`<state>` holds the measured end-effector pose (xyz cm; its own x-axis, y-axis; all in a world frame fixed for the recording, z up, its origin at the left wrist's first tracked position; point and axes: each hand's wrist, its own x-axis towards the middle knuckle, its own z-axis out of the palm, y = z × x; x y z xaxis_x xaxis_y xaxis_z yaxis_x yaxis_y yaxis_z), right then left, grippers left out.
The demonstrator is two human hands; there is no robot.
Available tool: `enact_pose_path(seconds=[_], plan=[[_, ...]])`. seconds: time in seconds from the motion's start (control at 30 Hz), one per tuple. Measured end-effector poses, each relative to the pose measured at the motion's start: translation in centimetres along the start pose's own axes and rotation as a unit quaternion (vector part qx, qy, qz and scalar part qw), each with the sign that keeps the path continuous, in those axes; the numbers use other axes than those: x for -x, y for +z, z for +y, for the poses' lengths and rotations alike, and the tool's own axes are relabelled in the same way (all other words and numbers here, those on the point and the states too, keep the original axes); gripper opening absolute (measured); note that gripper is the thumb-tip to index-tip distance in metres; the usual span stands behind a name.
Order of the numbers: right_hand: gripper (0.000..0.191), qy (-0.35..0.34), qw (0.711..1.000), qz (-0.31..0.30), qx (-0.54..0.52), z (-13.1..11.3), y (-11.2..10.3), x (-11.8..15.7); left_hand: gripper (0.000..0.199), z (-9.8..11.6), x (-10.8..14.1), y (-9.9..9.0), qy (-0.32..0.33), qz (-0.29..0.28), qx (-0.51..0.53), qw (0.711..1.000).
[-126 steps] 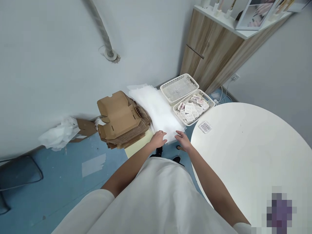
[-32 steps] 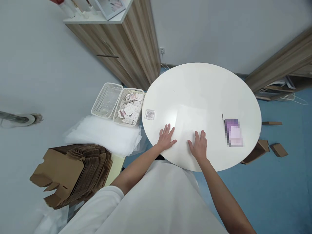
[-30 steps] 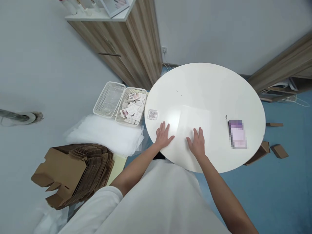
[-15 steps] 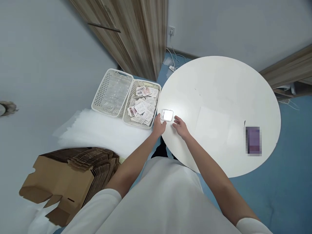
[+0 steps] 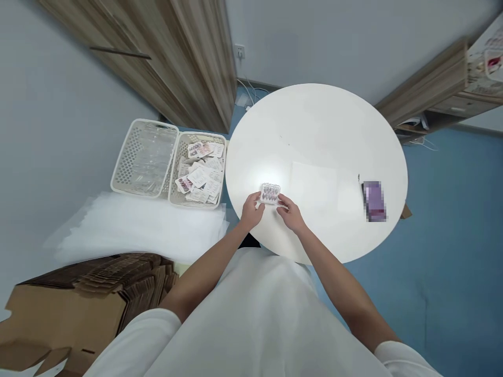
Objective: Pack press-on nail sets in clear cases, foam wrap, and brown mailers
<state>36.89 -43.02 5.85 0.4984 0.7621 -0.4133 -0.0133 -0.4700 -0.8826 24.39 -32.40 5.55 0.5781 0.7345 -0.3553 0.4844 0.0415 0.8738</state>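
A small clear plastic case (image 5: 270, 193) is between my hands, over the near left part of the round white table (image 5: 314, 120). Rows of small purplish pieces, resembling press-on nails, show through it. My left hand (image 5: 251, 211) grips its left edge, fingers curled and thumb toward the near side. At the right edge, my right hand (image 5: 291, 214) has its fingertips closed against the case. Whether the case rests on the table or is slightly raised, I cannot tell.
Left of the table, one white basket (image 5: 173, 180) holds printed cards (image 5: 200, 175); another (image 5: 118, 170) holds clear plastic cases (image 5: 151, 157). White packing sheets (image 5: 137, 222) and folded cardboard boxes (image 5: 66, 319) lie nearer. A blurred purple object (image 5: 374, 201) sits on the table's right.
My view has swung right. The case's face, bright with glare before, now shows the purple pieces. My right hand, previously apart from the case, has closed on its right edge.
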Motion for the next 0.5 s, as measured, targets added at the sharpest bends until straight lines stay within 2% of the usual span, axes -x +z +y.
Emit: enact_pose_path(seconds=[0.13, 0.27, 0.37, 0.5], plan=[[0.042, -0.02, 0.999, 0.023, 0.016, 3.0, -5.4, 3.4, 0.043, 1.7, 1.9, 4.7, 0.028, -0.049, -0.032, 0.998], [0.04, -0.02, 0.999, 0.025, 0.031, 6.1, -10.0, 5.9, 0.041, 2.3, 4.0, 9.5, 0.03, -0.072, -0.059, 0.995], [0.039, -0.025, 0.997, 0.018, 0.07, 8.0, -12.0, 6.8, 0.041, 2.2, 5.4, 12.4, 0.022, -0.067, -0.072, 0.995], [0.039, -0.04, 0.991, 0.01, 0.129, 9.4, -12.9, 7.0, 0.042, 2.0, 6.4, 15.0, 0.01, -0.046, -0.095, 0.994]])
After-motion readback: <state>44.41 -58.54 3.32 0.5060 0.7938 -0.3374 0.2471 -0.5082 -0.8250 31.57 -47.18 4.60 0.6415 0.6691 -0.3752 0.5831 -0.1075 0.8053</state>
